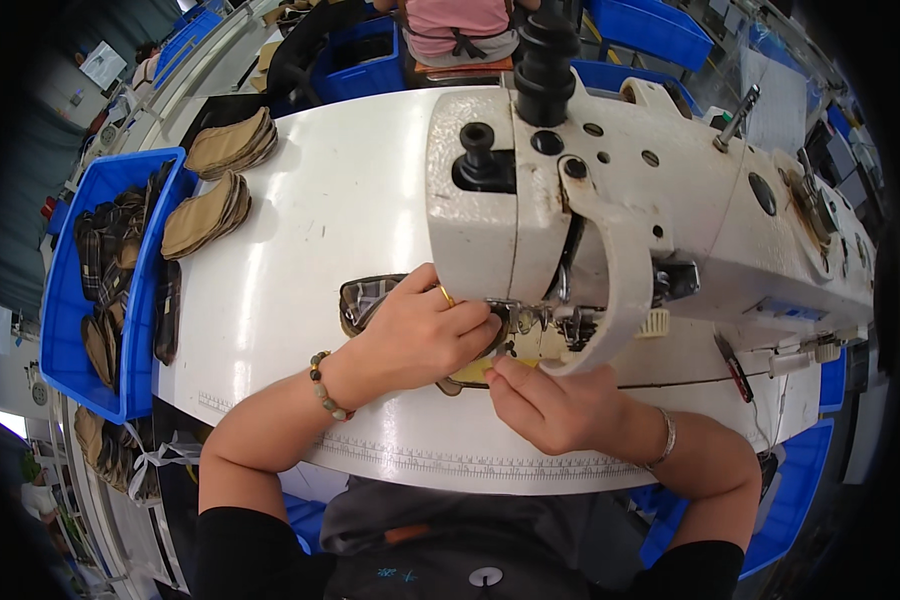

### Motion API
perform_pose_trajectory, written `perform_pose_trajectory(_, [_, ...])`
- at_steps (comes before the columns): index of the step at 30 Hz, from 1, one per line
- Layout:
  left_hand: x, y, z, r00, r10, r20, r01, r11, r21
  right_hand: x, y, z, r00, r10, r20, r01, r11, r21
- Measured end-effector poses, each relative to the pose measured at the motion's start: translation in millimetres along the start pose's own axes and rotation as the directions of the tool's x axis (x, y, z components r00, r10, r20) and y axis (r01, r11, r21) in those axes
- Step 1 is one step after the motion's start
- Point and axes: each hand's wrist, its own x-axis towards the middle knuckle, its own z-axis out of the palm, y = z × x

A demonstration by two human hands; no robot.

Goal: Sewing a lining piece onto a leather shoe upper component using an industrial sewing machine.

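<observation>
Left hand [425, 330] arches over the fabric [363, 299], right hand [562, 405] curls nearby

The person wore a black top with short sleeves [260, 555], its front carrying a small blue marking [397, 574] and a roundish white patch [486, 577] with a dark mark inside, while dark grey cloth [450, 515] covered the lap. A plain gold-coloured ring [447, 296] circled one finger of the left hand [420, 335], and a bracelet [325, 393] of round beads, some dark and some pale greenish, ringed that wrist. Below the right hand [560, 405], a slim silver-coloured bangle [667, 438] encircled the other wrist.
</observation>
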Motion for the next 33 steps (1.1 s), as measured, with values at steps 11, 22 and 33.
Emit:
perform_pose_trajectory(11, [-3.3,-6.9,5.3,0.990,-0.141,-0.019,0.131,0.956,-0.263,-3.5,-14.6,6.3,0.882,0.288,0.373,-0.369,0.915,0.164])
perform_pose_trajectory(22, [6.4,0.9,-7.6,0.994,-0.104,0.038,0.110,0.964,-0.243,-8.0,-18.7,12.5,0.938,0.173,0.301,-0.195,0.980,0.046])
perform_pose_trajectory(33, [4.8,4.1,-6.9,0.985,-0.141,0.096,0.164,0.937,-0.307,-13.2,-25.9,17.7,0.884,0.186,0.430,-0.331,0.898,0.291])
